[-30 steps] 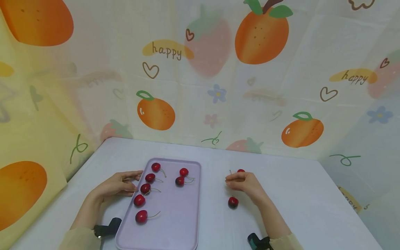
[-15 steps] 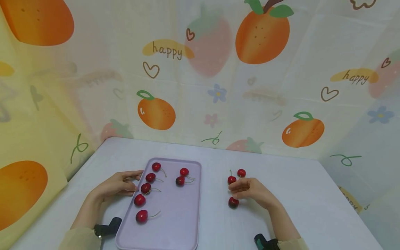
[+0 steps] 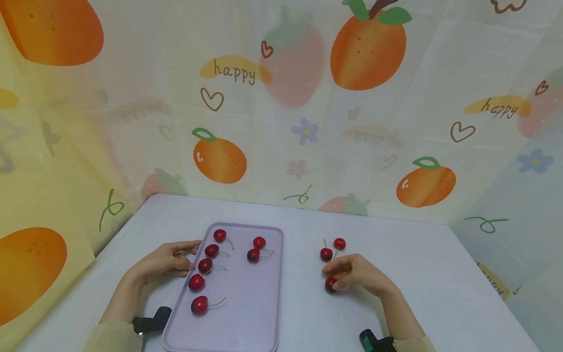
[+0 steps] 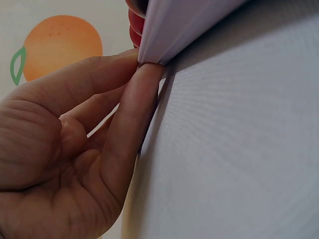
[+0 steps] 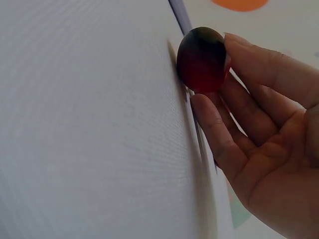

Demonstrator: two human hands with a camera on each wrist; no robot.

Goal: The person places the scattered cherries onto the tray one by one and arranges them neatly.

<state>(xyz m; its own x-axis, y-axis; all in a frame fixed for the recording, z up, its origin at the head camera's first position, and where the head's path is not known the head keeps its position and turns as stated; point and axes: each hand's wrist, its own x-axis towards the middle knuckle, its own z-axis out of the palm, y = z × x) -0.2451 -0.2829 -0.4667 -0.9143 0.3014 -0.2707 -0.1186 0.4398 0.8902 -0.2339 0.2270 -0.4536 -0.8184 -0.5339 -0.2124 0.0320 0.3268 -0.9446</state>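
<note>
My left hand (image 3: 164,259) pinches the left rim of the lilac tray (image 3: 246,318); in the left wrist view its thumb (image 4: 132,114) and a finger meet at the tray's edge. My right hand (image 3: 358,275) has its thumb and fingers round a dark red cherry (image 3: 329,284) on the white table, right of the tray. The right wrist view shows this cherry (image 5: 199,64) between the fingertips, dark at one end. Just beyond the right hand lie another cherry (image 3: 326,254) with its stem upright and a further cherry (image 3: 339,243).
Several cherries with stems line the tray's left side, the nearest cherry (image 3: 199,305) lowest. Two cherries, one of them a darker cherry (image 3: 253,255), lie at its upper right. A fruit-printed curtain (image 3: 272,146) hangs behind the white table (image 3: 422,274).
My right hand has drawn back toward me from the two far cherries to the nearest one, and its thumb and fingers have come round it. The left hand and tray stay put.
</note>
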